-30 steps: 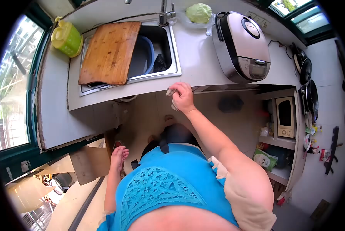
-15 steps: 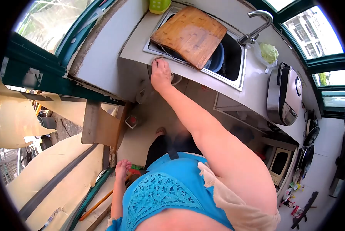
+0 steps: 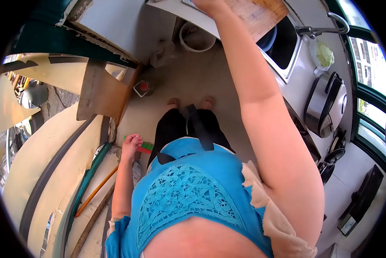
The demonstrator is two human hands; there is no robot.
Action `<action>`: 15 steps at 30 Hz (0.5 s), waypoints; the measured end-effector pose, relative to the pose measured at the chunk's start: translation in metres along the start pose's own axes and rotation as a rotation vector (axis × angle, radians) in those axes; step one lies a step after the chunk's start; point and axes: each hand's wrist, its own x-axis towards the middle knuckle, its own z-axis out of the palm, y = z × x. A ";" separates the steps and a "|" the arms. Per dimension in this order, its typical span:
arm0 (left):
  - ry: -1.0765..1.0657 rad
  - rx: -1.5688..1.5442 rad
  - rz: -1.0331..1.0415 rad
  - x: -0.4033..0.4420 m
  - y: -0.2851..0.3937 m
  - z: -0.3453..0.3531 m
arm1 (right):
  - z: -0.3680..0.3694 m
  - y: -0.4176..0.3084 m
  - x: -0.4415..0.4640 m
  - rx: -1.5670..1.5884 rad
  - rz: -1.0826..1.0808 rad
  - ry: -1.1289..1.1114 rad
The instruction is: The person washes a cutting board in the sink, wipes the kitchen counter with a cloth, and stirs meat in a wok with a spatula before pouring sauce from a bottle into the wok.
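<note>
My right hand (image 3: 208,5) reaches to the counter at the top edge of the view, by the sink rim and the near left side of a wooden cutting board (image 3: 264,19). Its fingers are cut off, so anything under them is hidden. The board lies across the sink (image 3: 287,75), with part of a blue basin (image 3: 268,39) showing beneath it. Low at my left side, my left hand (image 3: 132,141) is loosely closed with nothing visible in it. Just behind it shows a green and red bristly object (image 3: 145,147), apparently apart from the hand.
A white bucket (image 3: 197,38) stands under the counter. The faucet (image 3: 320,31), a bagged cabbage (image 3: 324,56) and a rice cooker (image 3: 326,105) line the counter at right. A small square container (image 3: 141,88) sits on the floor. Wooden sticks (image 3: 96,191) lie at left.
My view has tilted down, so the counter sits higher in it. My right hand has moved from the counter's front edge farther in toward the sink rim. My left hand stays loosely closed.
</note>
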 end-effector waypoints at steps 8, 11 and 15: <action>-0.165 0.301 0.052 0.042 0.084 0.061 | -0.074 0.053 -0.394 -0.286 0.692 -0.354; -0.242 0.433 0.061 0.054 0.102 0.098 | -0.096 0.052 -0.531 -0.212 1.090 -0.406; -0.334 0.649 0.129 0.060 0.113 0.170 | -0.091 0.056 -0.716 0.276 1.511 0.231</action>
